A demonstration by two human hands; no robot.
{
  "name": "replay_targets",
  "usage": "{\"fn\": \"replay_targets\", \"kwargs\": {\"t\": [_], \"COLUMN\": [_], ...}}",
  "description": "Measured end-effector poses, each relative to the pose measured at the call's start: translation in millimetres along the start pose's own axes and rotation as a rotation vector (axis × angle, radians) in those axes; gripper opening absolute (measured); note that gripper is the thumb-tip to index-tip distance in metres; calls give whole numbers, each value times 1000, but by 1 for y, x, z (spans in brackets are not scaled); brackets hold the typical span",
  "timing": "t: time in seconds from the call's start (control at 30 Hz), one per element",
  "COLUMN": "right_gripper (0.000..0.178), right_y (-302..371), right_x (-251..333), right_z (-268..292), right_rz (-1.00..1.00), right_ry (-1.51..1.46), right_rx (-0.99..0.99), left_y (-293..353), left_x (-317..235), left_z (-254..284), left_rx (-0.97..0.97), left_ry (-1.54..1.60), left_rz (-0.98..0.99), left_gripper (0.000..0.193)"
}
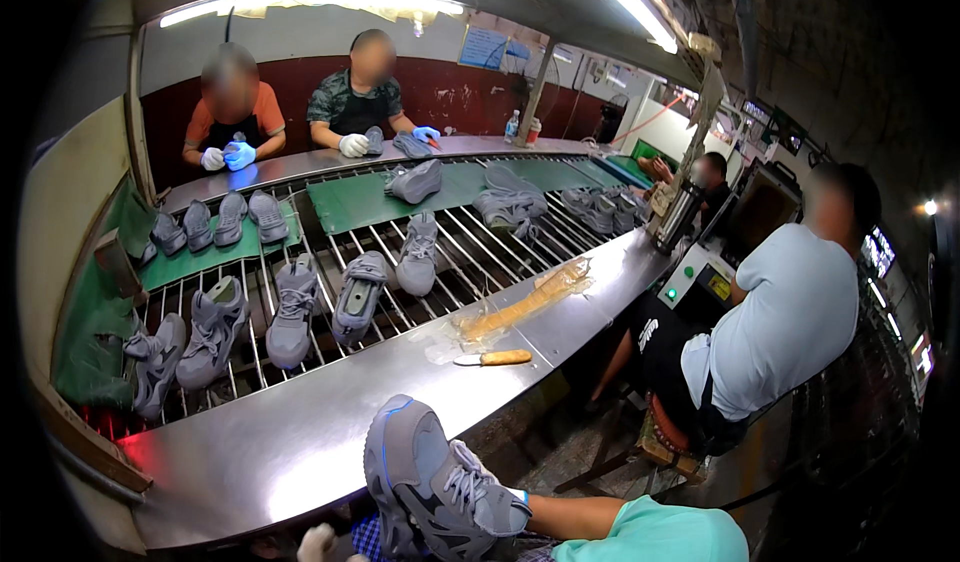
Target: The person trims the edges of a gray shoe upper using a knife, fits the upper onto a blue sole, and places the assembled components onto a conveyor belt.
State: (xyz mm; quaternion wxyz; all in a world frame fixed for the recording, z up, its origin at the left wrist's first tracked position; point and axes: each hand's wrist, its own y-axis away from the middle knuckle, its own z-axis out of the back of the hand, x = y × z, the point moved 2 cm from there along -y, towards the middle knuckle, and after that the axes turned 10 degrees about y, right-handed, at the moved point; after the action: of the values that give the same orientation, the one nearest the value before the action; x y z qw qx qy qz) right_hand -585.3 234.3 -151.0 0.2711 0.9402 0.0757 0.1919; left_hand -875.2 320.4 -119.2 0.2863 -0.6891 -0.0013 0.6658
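A grey lace-up sneaker (428, 462) is held up at the front edge of the metal counter, its toe pointing up and to the left. My right hand (520, 498) is at the shoe's collar, and my bare forearm and teal sleeve come in from the lower right. Only a white, blue-edged bit of glove shows there; the fingers are hidden by the shoe. At the bottom edge, left of the sneaker, part of my left hand (318, 542) in a pale glove appears, apart from the shoe. The frame cuts it off, so its grip is unclear.
A knife (495, 358) with a wooden handle lies on the metal counter (240, 472) beside brown tape. Beyond is a roller conveyor (460, 292) carrying several grey sneakers (292, 312). Two gloved co-workers (360, 97) handle shoes across it; another person (785, 312) sits at right.
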Motion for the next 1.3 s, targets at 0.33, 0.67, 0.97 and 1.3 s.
{"fn": "replay_targets", "kwargs": {"t": [0.33,0.67,0.97,1.3], "right_gripper": [76,73,69,66], "right_y": [7,36,61,79], "right_x": [-2,9,4,-1], "right_z": [64,60,39,34], "right_rz": [76,158,189,185], "right_ry": [-155,73,182,257], "right_rx": [212,-21,-66,-122], "left_y": [-74,-74,-92,-91], "left_x": [-24,-11,-29,-16], "left_z": [-98,-127,-134,-129], "left_rx": [735,490,401,425], "left_ry": [-326,-32,39,183], "left_rz": [203,110,-51,-34], "left_gripper": [99,81,67,58]}}
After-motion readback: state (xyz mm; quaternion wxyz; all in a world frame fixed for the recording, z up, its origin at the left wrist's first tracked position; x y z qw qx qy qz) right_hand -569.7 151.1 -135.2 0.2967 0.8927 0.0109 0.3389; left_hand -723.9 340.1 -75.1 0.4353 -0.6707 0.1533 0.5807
